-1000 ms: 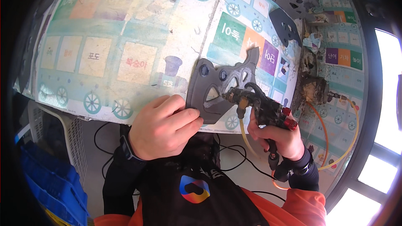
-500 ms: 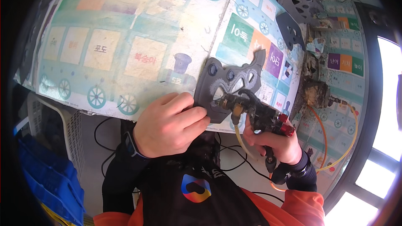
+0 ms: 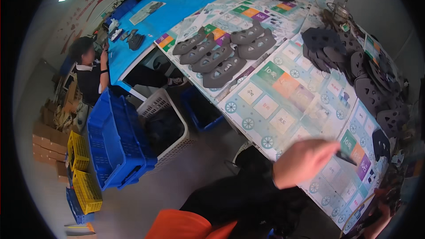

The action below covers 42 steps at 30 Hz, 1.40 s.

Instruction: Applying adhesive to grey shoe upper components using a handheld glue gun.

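My left hand, smeared by motion, is held above the paper-covered table, its fingers closed on a dark grey foam piece that shows nearly edge-on. Most of that piece is hidden or blurred. At the lower right rim, my right hand is in shadow and partly cut off, closed round a dark spray gun. A pale hose runs beside it. Several dark grey foam pieces with cut-outs lie in rows farther off on the table.
Dark foam pieces are heaped along the table's right side. Left of the table stand a white basket, blue crates and yellow crates. A seated person works by a blue table; others sit beyond.
My view has swung left and up, bringing in the room and the laid-out pieces. My left hand has moved away from the spray gun with the foam piece; my right hand is now at the rim.
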Each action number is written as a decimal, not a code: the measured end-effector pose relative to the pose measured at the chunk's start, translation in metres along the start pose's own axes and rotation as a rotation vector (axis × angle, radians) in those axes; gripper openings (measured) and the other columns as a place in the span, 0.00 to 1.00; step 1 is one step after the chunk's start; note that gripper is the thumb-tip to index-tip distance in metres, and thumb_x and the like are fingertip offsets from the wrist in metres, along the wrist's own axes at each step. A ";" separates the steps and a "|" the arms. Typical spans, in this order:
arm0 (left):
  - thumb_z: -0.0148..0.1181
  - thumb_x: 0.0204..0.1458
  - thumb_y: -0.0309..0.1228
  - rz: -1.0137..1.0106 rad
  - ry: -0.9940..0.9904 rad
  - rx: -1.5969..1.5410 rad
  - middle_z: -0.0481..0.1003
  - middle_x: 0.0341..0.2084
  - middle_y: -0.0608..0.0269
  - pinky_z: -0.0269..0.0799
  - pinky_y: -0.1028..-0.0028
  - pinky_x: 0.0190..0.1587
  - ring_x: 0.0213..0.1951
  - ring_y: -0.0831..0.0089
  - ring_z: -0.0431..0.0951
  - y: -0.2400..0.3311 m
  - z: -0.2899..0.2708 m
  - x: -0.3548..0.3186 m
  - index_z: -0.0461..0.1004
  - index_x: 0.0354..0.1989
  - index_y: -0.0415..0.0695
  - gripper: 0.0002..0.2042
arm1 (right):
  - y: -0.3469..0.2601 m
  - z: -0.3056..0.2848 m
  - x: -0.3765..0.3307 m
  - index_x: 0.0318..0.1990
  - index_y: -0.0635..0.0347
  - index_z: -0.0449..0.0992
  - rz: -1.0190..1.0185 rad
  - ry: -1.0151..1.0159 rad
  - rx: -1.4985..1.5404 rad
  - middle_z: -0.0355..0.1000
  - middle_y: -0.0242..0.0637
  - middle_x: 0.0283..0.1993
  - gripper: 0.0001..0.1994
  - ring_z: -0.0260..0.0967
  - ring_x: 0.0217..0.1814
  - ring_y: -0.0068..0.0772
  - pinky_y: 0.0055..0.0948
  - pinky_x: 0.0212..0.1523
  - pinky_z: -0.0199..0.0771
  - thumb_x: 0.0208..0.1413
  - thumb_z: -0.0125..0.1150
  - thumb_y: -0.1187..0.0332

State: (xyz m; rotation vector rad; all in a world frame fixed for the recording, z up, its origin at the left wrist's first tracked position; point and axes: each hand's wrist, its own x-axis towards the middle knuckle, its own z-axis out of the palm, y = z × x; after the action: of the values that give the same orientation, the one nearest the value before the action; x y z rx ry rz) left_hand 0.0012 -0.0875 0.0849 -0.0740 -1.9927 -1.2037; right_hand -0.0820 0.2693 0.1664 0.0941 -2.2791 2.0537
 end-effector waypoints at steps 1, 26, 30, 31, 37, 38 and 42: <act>0.68 0.59 0.25 -0.078 0.025 -0.023 0.81 0.34 0.60 0.79 0.73 0.38 0.34 0.70 0.83 -0.001 -0.015 0.030 0.81 0.55 0.46 0.15 | -0.003 -0.012 0.003 0.46 0.73 0.82 0.014 0.031 -0.020 0.80 0.41 0.49 0.15 0.75 0.49 0.38 0.33 0.50 0.77 0.49 0.68 0.84; 0.48 0.65 0.57 -0.969 -0.130 1.456 0.82 0.57 0.54 0.69 0.47 0.67 0.63 0.48 0.78 -0.374 -0.292 0.247 0.80 0.61 0.51 0.29 | 0.028 -0.058 0.013 0.52 0.66 0.81 -0.045 0.279 -0.193 0.82 0.32 0.42 0.19 0.62 0.22 0.16 0.20 0.23 0.58 0.56 0.56 0.68; 0.68 0.58 0.39 -0.325 0.072 0.833 0.84 0.44 0.45 0.80 0.58 0.48 0.45 0.54 0.86 -0.282 -0.152 0.269 0.80 0.52 0.35 0.21 | 0.007 -0.040 0.009 0.57 0.70 0.75 0.011 0.268 0.033 0.82 0.46 0.43 0.26 0.79 0.38 0.34 0.24 0.22 0.69 0.49 0.53 0.69; 0.71 0.56 0.38 -0.254 -0.041 0.572 0.86 0.39 0.48 0.81 0.62 0.44 0.40 0.57 0.87 -0.249 -0.109 0.270 0.81 0.50 0.36 0.19 | 0.002 -0.038 0.008 0.57 0.71 0.73 0.032 0.258 0.047 0.81 0.48 0.43 0.26 0.80 0.42 0.37 0.25 0.22 0.70 0.48 0.52 0.69; 0.78 0.49 0.47 -0.071 -0.619 0.406 0.85 0.41 0.43 0.81 0.57 0.50 0.46 0.46 0.85 -0.100 0.205 0.210 0.82 0.49 0.35 0.28 | -0.015 -0.044 -0.009 0.54 0.75 0.73 0.042 0.145 0.199 0.81 0.52 0.42 0.26 0.82 0.50 0.48 0.27 0.23 0.77 0.43 0.49 0.75; 0.77 0.49 0.49 -0.119 -0.702 0.388 0.83 0.44 0.37 0.79 0.55 0.55 0.50 0.43 0.83 -0.086 0.242 0.198 0.80 0.49 0.31 0.31 | -0.017 -0.047 -0.014 0.54 0.75 0.73 0.027 0.139 0.217 0.81 0.53 0.42 0.26 0.82 0.49 0.48 0.28 0.23 0.77 0.43 0.49 0.75; 0.79 0.45 0.58 -0.164 -0.783 0.548 0.79 0.53 0.33 0.75 0.57 0.62 0.58 0.39 0.78 -0.055 0.348 0.139 0.70 0.60 0.28 0.47 | -0.020 -0.064 -0.032 0.53 0.75 0.73 0.050 0.151 0.252 0.81 0.53 0.42 0.26 0.83 0.50 0.48 0.28 0.24 0.78 0.43 0.49 0.77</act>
State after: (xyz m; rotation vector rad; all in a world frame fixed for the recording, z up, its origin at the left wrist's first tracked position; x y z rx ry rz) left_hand -0.3242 0.1042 0.0531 -0.1183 -3.0059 -0.7213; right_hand -0.0478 0.3308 0.1893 -0.1027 -1.9483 2.2783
